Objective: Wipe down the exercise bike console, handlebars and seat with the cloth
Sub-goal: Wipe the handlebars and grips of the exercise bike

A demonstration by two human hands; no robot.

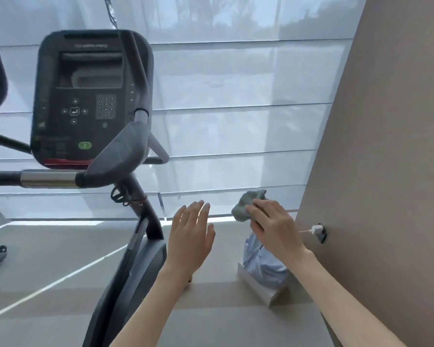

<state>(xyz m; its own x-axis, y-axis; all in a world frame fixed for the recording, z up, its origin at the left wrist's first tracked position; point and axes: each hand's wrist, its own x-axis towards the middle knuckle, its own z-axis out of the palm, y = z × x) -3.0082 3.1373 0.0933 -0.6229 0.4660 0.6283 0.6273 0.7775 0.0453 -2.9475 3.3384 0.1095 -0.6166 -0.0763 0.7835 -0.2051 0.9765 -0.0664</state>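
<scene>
Two bare hands are raised before a pale slatted window blind (236, 96). A crumpled grey-green cloth (248, 204) is pinched in the curled fingers of the right hand (273, 226), most of the fabric bunching out past the fingertips toward 11 o'clock. The left hand (189, 236) is held flat and empty with its fingers straight, at 9 o'clock of the cloth and apart from it. A black rounded exercise bike console (85, 96) stands well apart at 10 o'clock of the cloth, a grey padded handlebar (120, 154) overlapping its lower right corner. Open room is left between the bike's dark upright post (145, 221) and a beige wall (386, 146) close at 3 o'clock. At 6 o'clock of the right hand, a white box (253, 281) holds what seems to be a pale blue bag (261, 264).
</scene>
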